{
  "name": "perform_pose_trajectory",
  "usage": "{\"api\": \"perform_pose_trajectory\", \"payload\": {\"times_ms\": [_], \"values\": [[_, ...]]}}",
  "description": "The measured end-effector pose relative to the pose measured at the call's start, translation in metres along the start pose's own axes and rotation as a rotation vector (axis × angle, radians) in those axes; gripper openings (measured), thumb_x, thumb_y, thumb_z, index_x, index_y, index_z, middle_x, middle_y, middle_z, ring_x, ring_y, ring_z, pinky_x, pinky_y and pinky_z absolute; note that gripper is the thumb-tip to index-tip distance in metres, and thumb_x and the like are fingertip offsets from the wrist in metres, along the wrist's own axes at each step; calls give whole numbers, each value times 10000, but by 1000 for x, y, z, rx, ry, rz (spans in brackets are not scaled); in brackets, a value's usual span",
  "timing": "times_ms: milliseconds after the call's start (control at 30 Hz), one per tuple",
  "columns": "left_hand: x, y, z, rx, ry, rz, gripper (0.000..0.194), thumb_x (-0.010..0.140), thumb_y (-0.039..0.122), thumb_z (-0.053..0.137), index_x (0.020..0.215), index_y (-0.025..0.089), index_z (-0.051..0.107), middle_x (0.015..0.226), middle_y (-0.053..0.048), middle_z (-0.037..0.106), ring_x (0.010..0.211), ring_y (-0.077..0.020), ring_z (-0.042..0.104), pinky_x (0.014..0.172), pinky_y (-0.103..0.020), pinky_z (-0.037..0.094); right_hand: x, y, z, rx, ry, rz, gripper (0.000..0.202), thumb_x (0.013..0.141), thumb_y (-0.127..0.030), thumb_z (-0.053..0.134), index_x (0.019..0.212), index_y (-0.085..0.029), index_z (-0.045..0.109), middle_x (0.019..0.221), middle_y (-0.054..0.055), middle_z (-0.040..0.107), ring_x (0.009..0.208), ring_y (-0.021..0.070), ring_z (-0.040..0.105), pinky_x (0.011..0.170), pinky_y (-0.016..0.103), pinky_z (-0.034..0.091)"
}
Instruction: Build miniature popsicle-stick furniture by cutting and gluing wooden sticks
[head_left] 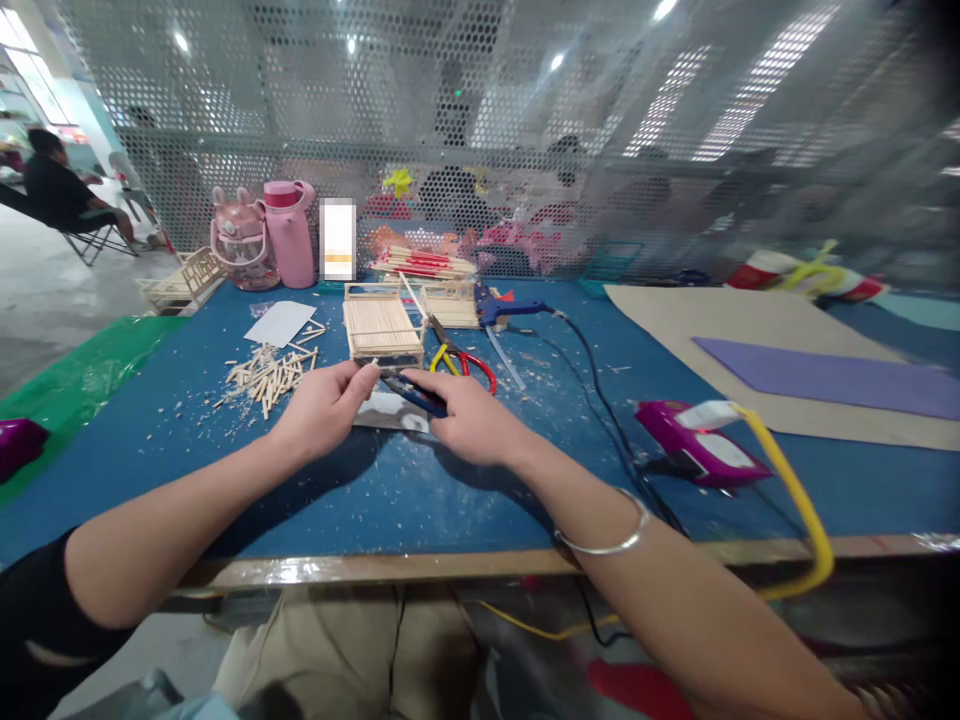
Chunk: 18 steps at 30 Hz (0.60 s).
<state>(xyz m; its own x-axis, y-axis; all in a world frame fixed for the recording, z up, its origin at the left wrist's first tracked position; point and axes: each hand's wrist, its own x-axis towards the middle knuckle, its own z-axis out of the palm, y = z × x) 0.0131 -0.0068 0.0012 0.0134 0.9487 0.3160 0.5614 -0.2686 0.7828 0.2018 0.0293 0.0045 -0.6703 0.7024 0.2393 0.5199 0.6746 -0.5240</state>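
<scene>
Pinching a small pale piece (375,364) in my left hand (322,405) and gripping dark-blue pliers (420,394) in my right hand (478,415), both just nearside of the stick frame (381,325), I should brace wrists and bite square, clear of skin.

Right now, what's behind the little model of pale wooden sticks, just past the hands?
Behind the model are a blurred white rectangle and, slightly right, pale wooden sticks with red markings; farther back, a perforated grey metal panel. The model covers whatever lies close behind.
</scene>
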Motion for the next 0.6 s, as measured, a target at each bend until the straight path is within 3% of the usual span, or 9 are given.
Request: {"api": "perform_pose_trajectory", "payload": {"times_ms": [100,200,267,433,500,600], "values": [[5,-4,-11,-47,199,10,448,885,453,364,514,201,383,480,38,340,467,-110,313,466,-262,230,-2,1,-4,29,-63,36,542,704,-94,491,1222,-235,566,1195,40,625,1078,224,564,883,350,447],[11,-9,-18,-95,325,-32,407,899,397,318,560,200,429,488,27,373,472,-120,343,457,-261,248,-3,6,-1,-249,-85,123,619,660,-63,495,1263,-194,537,1135,112,624,1015,254,570,817,362,445],[13,-10,-19,-38,269,-66,309,868,334,367,613,195,472,505,30,397,493,-123,375,469,-252,267,-3,9,4,-438,-122,138,645,647,-65,504,1283,-177,514,1058,140,617,949,266,568,764,366,428],[11,-7,-13,256,-55,-169,96,768,235,462,682,199,481,527,42,460,495,-123,417,511,-257,284,-2,8,9,-609,-205,163,716,657,-126,530,1361,-173,408,1086,163,557,1010,304,507,792,408,368],[11,-8,-12,336,-108,-184,37,744,205,464,748,201,500,534,38,488,493,-133,437,517,-264,283,-2,6,8,-607,-224,183,771,640,-117,535,1389,-165,362,1121,174,534,1063,324,478,851,451,341],[12,-10,-13,380,-94,-192,135,743,194,451,856,192,525,568,18,521,515,-154,466,528,-272,290,-2,4,6,-578,-241,190,829,614,-93,531,1412,-148,314,1161,183,508,1126,332,443,947,516,270]]}}
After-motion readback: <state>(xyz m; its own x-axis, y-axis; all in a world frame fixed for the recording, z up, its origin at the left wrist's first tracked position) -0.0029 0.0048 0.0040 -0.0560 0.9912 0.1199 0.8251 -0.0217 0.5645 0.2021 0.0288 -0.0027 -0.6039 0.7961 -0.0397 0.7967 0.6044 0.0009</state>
